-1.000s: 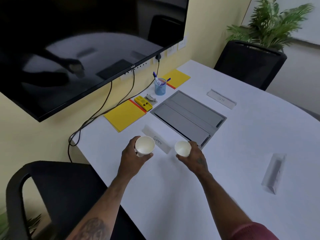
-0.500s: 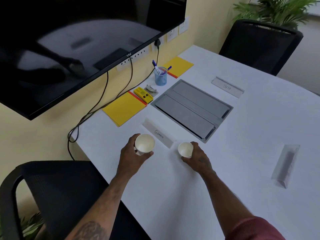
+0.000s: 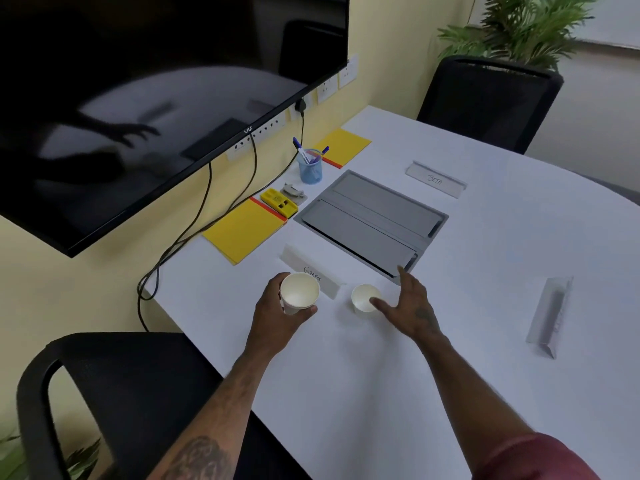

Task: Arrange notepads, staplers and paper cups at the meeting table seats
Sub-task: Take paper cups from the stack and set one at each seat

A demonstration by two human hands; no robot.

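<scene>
Two paper cups were in play near the table's edge closest to the wearer. One cup [image 3: 299, 292] was held clear of the surface in the left hand [image 3: 277, 317], gripped around its wall below the rim; the other cup [image 3: 364, 301] stood upright on the white table [image 3: 381, 393], at about three o'clock from the first. Both were judged very light, thin-walled and easily crushed or tipped, so a loose wrap around the mid-wall would be advised, never a pinch at the rim. The right hand [image 3: 412, 306] was spread wide with fingers released, its thumb beside or just touching the standing cup; contact could not be settled. A name card [image 3: 313, 273] lay at twelve o'clock from the held cup. At eleven o'clock, farther off, a yellow notepad [image 3: 242, 230] and a yellow stapler [image 3: 278, 202] were seen by the wall.
</scene>
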